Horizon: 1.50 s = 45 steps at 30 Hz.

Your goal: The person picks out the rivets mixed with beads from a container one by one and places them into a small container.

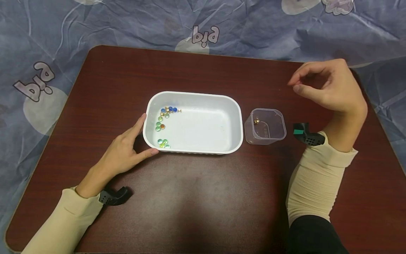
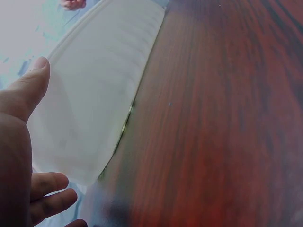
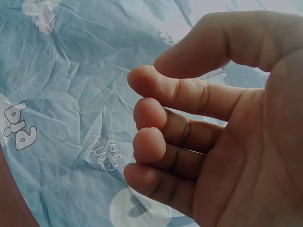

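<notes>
A white tray (image 1: 203,123) lies on the table, with blue, green and amber glass beads (image 1: 160,123) and small gold pieces (image 1: 179,110) gathered toward its left side. My left hand (image 1: 123,150) rests against the tray's left end, thumb at the near corner, fingers nearly straight along the side. Right of the tray stands a clear plastic box (image 1: 269,123) holding a few gold pieces (image 1: 256,121). Beyond and to the right of that box, my right hand (image 1: 333,83) is raised with loosely curled fingers (image 3: 189,94). Nothing shows between its thumb and fingertips.
The dark brown table (image 1: 190,197) has a rounded far left corner. A blue patterned cloth (image 1: 127,24) hangs or lies beyond its far edge. Each wrist wears a black strap mount, the left mount (image 1: 115,196) and the right mount (image 1: 309,135).
</notes>
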Each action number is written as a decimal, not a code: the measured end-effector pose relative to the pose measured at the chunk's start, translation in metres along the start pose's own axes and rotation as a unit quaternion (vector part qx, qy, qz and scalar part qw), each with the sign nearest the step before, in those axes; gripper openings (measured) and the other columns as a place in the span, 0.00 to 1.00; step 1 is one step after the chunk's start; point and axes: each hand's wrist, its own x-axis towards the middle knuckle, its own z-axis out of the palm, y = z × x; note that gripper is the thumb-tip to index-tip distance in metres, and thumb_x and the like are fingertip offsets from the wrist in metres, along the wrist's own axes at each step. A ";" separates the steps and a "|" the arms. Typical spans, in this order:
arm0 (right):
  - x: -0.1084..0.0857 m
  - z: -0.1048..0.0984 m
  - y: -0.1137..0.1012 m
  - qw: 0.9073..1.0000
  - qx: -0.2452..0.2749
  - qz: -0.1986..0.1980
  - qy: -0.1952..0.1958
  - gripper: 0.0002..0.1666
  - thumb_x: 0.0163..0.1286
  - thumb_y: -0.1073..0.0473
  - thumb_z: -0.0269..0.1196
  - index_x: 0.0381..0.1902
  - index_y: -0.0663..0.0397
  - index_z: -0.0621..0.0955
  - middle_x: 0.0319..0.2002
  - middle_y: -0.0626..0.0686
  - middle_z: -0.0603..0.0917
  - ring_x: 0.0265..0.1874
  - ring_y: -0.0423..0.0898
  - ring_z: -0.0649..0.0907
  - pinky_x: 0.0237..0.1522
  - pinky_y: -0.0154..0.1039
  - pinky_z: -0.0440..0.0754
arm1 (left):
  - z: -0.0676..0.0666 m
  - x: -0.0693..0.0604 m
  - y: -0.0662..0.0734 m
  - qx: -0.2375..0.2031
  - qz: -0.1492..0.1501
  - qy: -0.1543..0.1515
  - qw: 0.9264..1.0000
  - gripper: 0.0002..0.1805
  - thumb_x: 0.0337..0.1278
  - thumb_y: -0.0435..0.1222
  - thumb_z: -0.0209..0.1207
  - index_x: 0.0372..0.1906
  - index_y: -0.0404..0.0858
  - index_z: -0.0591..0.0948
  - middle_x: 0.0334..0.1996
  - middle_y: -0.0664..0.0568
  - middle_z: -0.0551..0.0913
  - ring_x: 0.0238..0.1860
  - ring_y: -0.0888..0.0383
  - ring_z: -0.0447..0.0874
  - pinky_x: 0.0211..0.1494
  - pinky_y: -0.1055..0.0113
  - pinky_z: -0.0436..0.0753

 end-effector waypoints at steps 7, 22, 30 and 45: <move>0.002 0.002 -0.003 0.992 -0.124 0.022 -0.012 0.08 0.55 0.82 0.60 0.32 0.76 0.83 0.30 0.46 0.86 0.24 0.38 0.79 0.30 0.24 0.74 | 0.000 0.000 0.001 -0.002 -0.001 -0.001 1.000 0.56 0.52 0.51 0.71 0.79 0.42 0.51 0.70 0.36 0.67 0.67 0.39 0.69 0.62 0.42 0.70; 0.015 0.021 -0.006 0.989 -0.145 0.031 -0.018 0.07 0.56 0.78 0.63 0.31 0.67 0.85 0.26 0.46 0.85 0.20 0.38 0.76 0.24 0.27 0.71 | -0.001 0.000 0.000 -0.002 0.002 0.001 1.000 0.56 0.52 0.51 0.72 0.79 0.40 0.52 0.70 0.35 0.66 0.66 0.39 0.69 0.62 0.42 0.71; 0.022 0.033 -0.003 0.991 -0.134 0.018 0.005 0.06 0.55 0.77 0.63 0.32 0.69 0.85 0.25 0.46 0.84 0.21 0.41 0.76 0.19 0.29 0.67 | -0.001 0.000 0.001 -0.003 0.001 -0.003 1.000 0.56 0.52 0.50 0.71 0.79 0.41 0.51 0.70 0.36 0.66 0.67 0.40 0.68 0.63 0.42 0.70; 0.040 0.058 -0.007 0.989 -0.143 0.006 -0.044 0.07 0.56 0.72 0.64 0.32 0.61 0.87 0.29 0.51 0.86 0.17 0.39 0.72 0.20 0.31 0.67 | 0.000 0.000 -0.002 0.000 0.010 0.005 1.000 0.56 0.52 0.53 0.71 0.79 0.40 0.52 0.69 0.35 0.68 0.66 0.39 0.71 0.61 0.42 0.72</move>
